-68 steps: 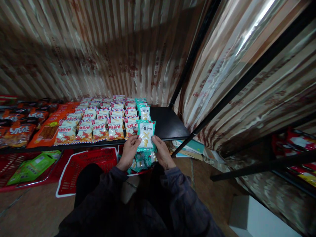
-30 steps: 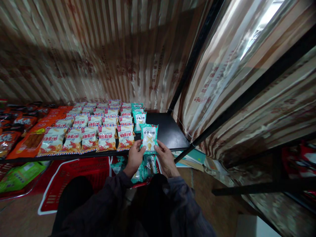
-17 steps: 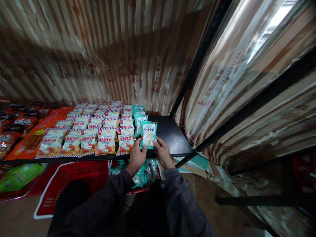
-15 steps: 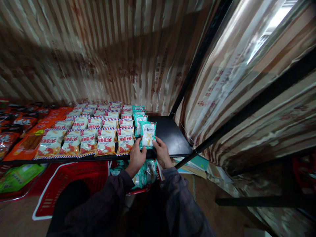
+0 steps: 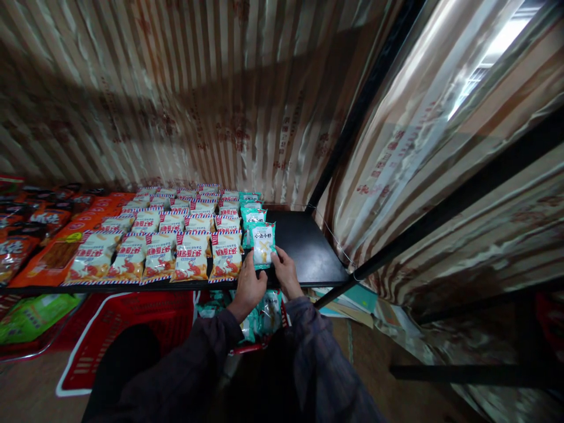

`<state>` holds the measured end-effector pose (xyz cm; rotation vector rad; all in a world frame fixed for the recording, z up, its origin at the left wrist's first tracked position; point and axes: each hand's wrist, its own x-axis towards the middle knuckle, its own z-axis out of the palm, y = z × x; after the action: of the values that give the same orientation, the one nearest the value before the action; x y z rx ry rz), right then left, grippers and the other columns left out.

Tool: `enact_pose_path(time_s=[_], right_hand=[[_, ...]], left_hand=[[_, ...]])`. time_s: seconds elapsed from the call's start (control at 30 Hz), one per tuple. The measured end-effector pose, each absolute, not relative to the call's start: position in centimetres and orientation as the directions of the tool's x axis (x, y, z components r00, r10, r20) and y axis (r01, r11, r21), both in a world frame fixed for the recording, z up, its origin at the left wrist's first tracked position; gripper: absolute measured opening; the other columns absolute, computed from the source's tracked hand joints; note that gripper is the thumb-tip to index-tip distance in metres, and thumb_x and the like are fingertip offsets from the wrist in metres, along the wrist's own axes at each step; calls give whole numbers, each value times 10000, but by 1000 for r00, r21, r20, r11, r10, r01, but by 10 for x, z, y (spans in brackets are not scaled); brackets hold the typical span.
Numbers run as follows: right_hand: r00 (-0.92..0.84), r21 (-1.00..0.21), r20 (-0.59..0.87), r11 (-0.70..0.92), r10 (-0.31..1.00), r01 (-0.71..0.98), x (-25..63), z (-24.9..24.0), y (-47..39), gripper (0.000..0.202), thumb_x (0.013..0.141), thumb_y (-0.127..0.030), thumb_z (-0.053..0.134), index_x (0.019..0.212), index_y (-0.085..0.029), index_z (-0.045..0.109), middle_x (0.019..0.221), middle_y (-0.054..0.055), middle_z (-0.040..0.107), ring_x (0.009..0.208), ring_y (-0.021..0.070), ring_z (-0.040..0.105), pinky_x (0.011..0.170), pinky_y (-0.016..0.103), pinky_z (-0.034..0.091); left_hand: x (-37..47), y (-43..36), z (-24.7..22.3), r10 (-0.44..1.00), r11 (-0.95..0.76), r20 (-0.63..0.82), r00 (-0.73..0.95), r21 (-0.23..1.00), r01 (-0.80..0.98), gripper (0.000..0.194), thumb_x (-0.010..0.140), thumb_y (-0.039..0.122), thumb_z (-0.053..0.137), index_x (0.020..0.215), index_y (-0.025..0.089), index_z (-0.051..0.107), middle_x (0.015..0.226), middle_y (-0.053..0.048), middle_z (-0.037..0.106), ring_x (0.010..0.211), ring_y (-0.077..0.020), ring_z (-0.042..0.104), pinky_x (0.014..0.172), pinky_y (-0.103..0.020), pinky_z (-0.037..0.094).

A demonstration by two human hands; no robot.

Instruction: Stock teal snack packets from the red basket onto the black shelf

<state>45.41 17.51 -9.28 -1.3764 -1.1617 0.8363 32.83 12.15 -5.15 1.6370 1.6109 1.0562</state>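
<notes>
Between my two hands is a teal and white snack bag (image 5: pixel 264 244), tilted upright at the front of a short column of matching teal bags (image 5: pixel 253 216) on the black shelf (image 5: pixel 304 247). My left hand (image 5: pixel 250 289) grips its lower left side, fingers partly hidden behind the bag. On the lower right side, my right hand (image 5: pixel 286 271) holds it with the thumb in front. Just left stand rows of cream snack bags (image 5: pixel 192 256) with red lettering and striped edges. More teal bags (image 5: pixel 268 311) lie in a red basket below, partly covered by my arms.
Orange snack packs (image 5: pixel 53 255) fill the shelf's left end. A red basket with a white rim (image 5: pixel 127 329) and a green bag (image 5: pixel 37 317) sit under the shelf. A black post (image 5: pixel 379 258) slants up at the right, before a striped curtain (image 5: pixel 176 100). Flat cardboard (image 5: pixel 361 299) lies below.
The held teal bag has come down slightly and sits closer to the column, still between both hands. The whole view has shifted a little.
</notes>
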Motion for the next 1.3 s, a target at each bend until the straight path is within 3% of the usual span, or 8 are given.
enact_pose_path(time_s=[0.27, 0.53, 0.73, 0.93, 1.1, 1.3], right_hand=[[252, -869, 230, 81, 940, 488, 446, -93, 176, 430, 834, -381, 427, 1137, -146, 622, 1082, 105, 670, 970, 219, 606, 893, 352, 455], [201, -660, 308, 56, 930, 749, 445, -81, 173, 406, 857, -351, 411, 1097, -129, 651, 1045, 140, 669, 992, 255, 582, 908, 372, 418], [188, -671, 315, 78, 930, 738, 445, -83, 173, 420, 851, -371, 423, 1119, -127, 636, 1071, 137, 660, 999, 253, 577, 909, 377, 422], [236, -759, 357, 133, 904, 637, 447, -86, 175, 496, 848, -451, 414, 1169, -115, 589, 1169, 160, 611, 1092, 261, 541, 964, 422, 402], [249, -869, 230, 83, 941, 488, 444, -76, 184, 592, 876, -514, 339, 1303, -131, 483, 1354, 144, 494, 1255, 240, 445, 1067, 404, 317], [163, -903, 190, 108, 968, 416, 438, -72, 187, 551, 892, -541, 299, 1246, -199, 546, 1254, 80, 593, 1161, 213, 529, 1021, 368, 373]], left_hand=[[332, 124, -61, 986, -102, 156, -60, 846, 524, 677, 739, 166, 482, 1385, 56, 312, 1426, -210, 379, 1332, -289, 348, 1104, -436, 286], [333, 125, -65, 983, -113, 172, -62, 840, 530, 642, 729, 156, 467, 1353, 44, 365, 1422, -210, 378, 1350, -299, 311, 1121, -439, 255], [337, 123, -73, 970, -151, 226, -87, 844, 514, 658, 737, 147, 457, 1381, 90, 331, 1457, -180, 335, 1397, -287, 193, 1134, -460, 215], [338, 124, -79, 960, -196, 269, -73, 839, 508, 649, 742, 132, 446, 1377, 77, 329, 1493, -192, 253, 1406, -286, 150, 1137, -461, 200], [339, 126, -81, 961, -197, 268, -71, 841, 504, 638, 749, 133, 435, 1377, 91, 329, 1494, -180, 257, 1402, -283, 170, 1136, -448, 211], [339, 126, -79, 963, -177, 254, -86, 843, 507, 655, 747, 129, 435, 1391, 121, 312, 1481, -164, 294, 1398, -290, 187, 1130, -469, 226]])
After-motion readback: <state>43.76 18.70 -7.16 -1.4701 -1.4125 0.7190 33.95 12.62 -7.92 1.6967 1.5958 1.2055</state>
